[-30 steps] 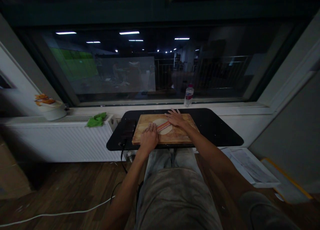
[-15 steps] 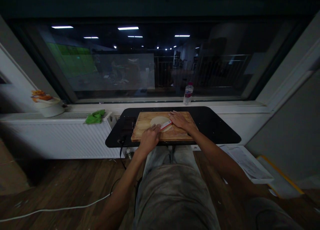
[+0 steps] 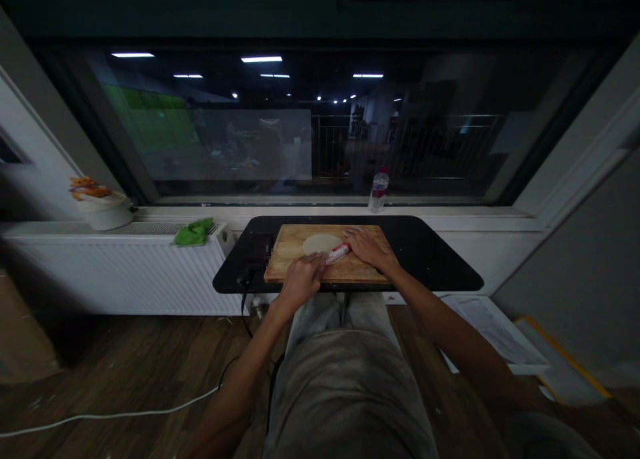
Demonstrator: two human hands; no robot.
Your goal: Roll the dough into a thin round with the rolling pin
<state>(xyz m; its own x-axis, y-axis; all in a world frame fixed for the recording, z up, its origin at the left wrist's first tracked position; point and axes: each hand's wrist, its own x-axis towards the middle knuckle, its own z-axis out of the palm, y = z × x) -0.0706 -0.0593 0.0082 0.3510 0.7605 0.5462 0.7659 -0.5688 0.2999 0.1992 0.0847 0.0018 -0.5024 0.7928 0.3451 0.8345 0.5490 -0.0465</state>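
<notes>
On the wooden cutting board (image 3: pixel 290 234) lies a thin round sheet of pale dough (image 3: pixel 316 243). A white and red cylinder (image 3: pixel 339 253), like a small rolling pin, crosses the dough's near right edge at a slant. My left hand (image 3: pixel 305 276) rests over its near left end, fingers stretched forward and laid flat. At the far right end, my right hand (image 3: pixel 369 246) lies with its fingers extended over the cylinder. Both ends of the cylinder are hidden under the hands.
The board sits on a black table (image 3: pixel 430 259) by a window. A dark box-like object (image 3: pixel 259 249) with a cable lies left of the board. A plastic bottle (image 3: pixel 379 191) stands on the sill. A green cloth (image 3: pixel 194 232) and white tub (image 3: pixel 104 210) rest on the radiator (image 3: pixel 125 272).
The cylinder has rolled toward me and to the right, from across the dough to its near edge, turning to show more red. Both hands have moved with it.
</notes>
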